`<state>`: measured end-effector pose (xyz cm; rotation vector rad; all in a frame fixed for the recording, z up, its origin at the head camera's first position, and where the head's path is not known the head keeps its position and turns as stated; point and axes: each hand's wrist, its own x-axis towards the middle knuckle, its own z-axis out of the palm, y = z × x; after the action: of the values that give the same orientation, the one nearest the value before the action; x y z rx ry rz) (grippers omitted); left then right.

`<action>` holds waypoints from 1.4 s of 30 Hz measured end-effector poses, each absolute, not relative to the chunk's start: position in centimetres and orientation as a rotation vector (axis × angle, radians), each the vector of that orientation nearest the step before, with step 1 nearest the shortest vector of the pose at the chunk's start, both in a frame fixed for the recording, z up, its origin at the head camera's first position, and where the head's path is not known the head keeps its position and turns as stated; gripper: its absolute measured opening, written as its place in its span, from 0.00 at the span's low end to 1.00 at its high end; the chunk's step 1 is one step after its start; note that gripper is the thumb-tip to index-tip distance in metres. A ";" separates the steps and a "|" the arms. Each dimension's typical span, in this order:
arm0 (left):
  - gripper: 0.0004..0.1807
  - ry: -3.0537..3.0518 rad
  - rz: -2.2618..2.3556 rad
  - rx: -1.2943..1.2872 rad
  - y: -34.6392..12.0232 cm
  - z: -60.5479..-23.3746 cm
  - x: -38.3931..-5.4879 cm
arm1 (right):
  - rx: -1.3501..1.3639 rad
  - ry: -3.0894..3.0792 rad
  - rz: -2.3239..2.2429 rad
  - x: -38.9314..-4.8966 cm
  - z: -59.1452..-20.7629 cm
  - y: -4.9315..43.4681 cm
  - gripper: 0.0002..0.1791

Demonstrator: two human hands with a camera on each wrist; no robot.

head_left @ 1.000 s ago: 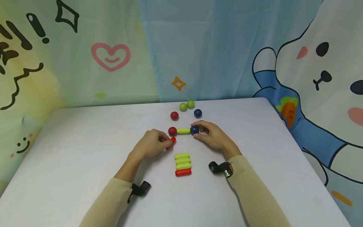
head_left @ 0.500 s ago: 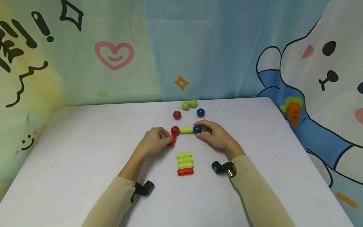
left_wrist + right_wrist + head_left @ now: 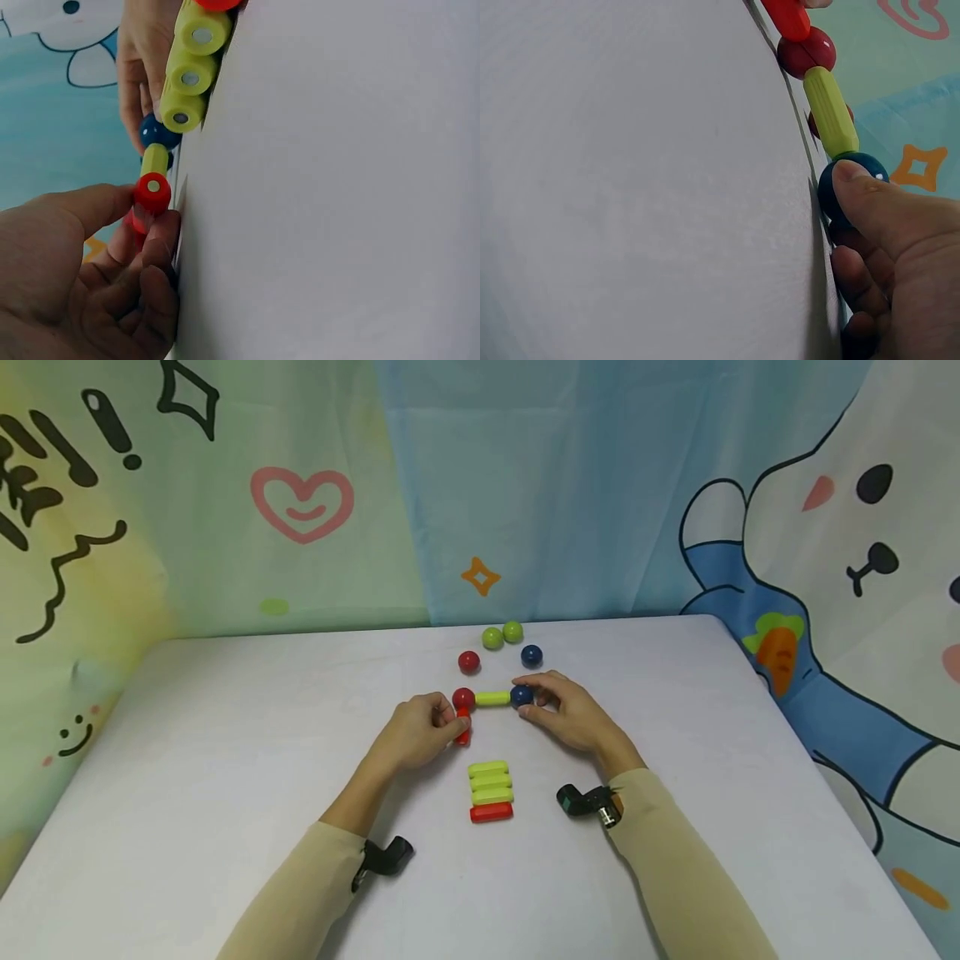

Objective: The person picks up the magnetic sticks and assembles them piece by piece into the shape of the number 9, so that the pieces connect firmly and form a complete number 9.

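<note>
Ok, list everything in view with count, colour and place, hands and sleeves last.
Front red ball: 1, red, at the left end of the middle rod
Middle rod: 1, yellow-green, between front red and blue balls
Front blue ball: 1, dark blue, in the right hand
Held rod: 1, red, in the left hand, against the front red ball
Rear red ball: 1, red, behind the front one
Rear blue ball: 1, dark blue, behind the front one
Green balls: 2, green, near the table's back edge
Row rods: 3, yellow-green, side by side
Row-end rod: 1, red, nearest the person
Table: 1, white
Printed backdrop: 1, multicoloured, behind the table
Hands: 2, both near the front balls
Sleeves: 2, beige
Wrist cameras: 2, black
</note>
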<state>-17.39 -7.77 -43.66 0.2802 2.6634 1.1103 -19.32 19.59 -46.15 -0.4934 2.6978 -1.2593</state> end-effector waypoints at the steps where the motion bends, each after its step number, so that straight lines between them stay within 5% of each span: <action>1: 0.13 2.663 1.112 0.283 -7.8 -43.7 -17.4 | -0.490 2.703 -1.258 -19.3 -46.1 19.5 0.24; 42: 0.11 2.624 1.160 0.408 -8.8 -44.9 -19.0 | -0.392 2.779 -1.186 -19.5 -46.2 18.9 0.25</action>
<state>-19.02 -8.77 -44.90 0.4085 2.6243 1.1597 -19.45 18.85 -46.24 -0.3920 2.7785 -1.1863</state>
